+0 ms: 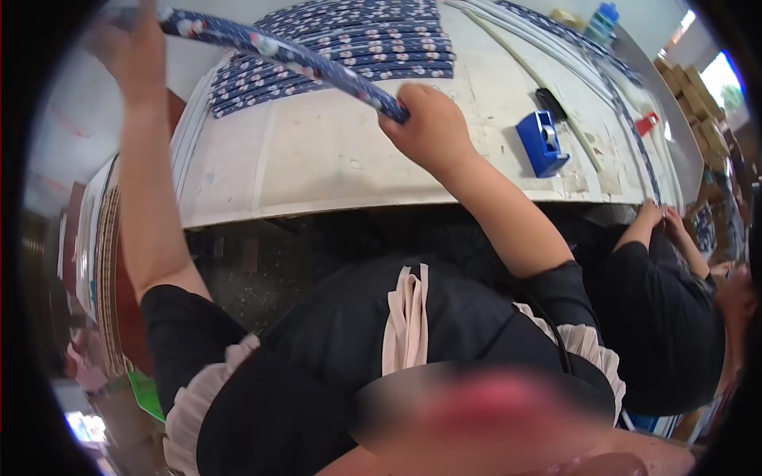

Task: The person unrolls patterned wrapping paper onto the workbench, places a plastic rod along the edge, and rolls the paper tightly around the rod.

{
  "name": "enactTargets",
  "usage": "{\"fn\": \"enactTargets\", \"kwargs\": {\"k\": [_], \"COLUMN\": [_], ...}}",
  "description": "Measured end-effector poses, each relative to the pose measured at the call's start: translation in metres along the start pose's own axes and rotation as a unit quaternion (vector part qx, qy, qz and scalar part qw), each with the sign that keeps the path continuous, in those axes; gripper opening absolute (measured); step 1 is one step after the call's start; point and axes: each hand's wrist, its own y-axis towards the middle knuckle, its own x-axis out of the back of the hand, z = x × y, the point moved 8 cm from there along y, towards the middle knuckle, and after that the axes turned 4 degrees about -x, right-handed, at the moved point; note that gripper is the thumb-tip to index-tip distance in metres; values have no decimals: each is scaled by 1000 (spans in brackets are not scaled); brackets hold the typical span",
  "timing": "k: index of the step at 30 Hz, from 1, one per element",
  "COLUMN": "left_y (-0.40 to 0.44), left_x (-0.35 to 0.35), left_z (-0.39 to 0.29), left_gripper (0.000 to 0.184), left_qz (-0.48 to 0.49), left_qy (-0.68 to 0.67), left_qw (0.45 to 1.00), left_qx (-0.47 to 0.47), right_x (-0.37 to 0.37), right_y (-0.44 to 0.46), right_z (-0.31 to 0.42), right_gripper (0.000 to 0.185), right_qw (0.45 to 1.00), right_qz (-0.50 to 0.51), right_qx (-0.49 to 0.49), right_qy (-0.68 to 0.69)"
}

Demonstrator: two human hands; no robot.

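A navy roll of wrapping paper (274,49) with a white and red festive print slants above the table. My right hand (432,131) is closed around its lower right end. At the upper left, my left hand (135,59) grips the other end, with the thumb across it; motion blurs the fingers. Behind the roll, several similar printed rolls (389,47) lie side by side in a stack on the white table (317,163).
Right of my right hand stands a blue tape dispenser (543,144), near a black object (549,104) and a long pale strip (508,55). A co-worker's hands (660,213) touch a narrow printed roll (635,139) at the table's right edge. A blue-capped bottle (603,22) stands behind.
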Motion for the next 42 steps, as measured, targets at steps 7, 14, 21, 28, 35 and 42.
{"fn": "enactTargets", "kwargs": {"k": [7, 14, 21, 28, 35, 42], "left_y": [188, 234, 240, 242, 262, 252], "left_x": [-57, -92, -110, -123, -128, -82], "left_z": [72, 120, 138, 140, 112, -132], "left_gripper": [67, 60, 53, 47, 41, 34], "left_qz": [-58, 12, 89, 155, 204, 243], "left_qy": [-171, -82, 38, 175, 354, 413], "left_qw": [968, 968, 966, 952, 909, 867], "left_qx": [176, 237, 239, 198, 83, -134], "right_x": [26, 36, 32, 0, -19, -4], "right_y": [22, 12, 6, 6, -3, -5], "right_z": [6, -13, -44, -53, -53, -58], "right_gripper": [21, 24, 25, 41, 40, 41], "right_qw": [980, 965, 969, 976, 984, 974], "right_qz": [-175, -243, -235, -212, -176, -212], "right_qx": [85, 98, 69, 27, 19, -28], "right_qy": [37, 4, -32, -38, -18, 77]}}
